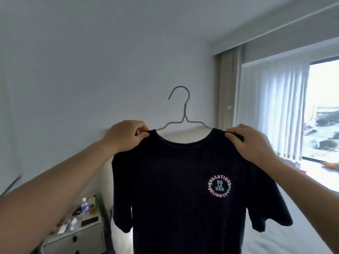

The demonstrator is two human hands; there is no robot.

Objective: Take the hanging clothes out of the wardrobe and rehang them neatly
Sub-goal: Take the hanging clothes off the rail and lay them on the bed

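The left hand [123, 138] and right hand [249, 143] each pinch a shoulder of the dark T-shirt [183, 189] on its wire hanger [184, 114].

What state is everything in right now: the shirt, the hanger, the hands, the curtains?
T-shirt: on the hanger, held up in the air.
Hanger: hook free, on no rail.
Left hand: pinches a shoulder.
Right hand: grips the other shoulder.
Curtains: partly drawn.

dark T-shirt [176, 189], round chest print: "VACATION", "RE LA XED", "DELIGHTFUL"
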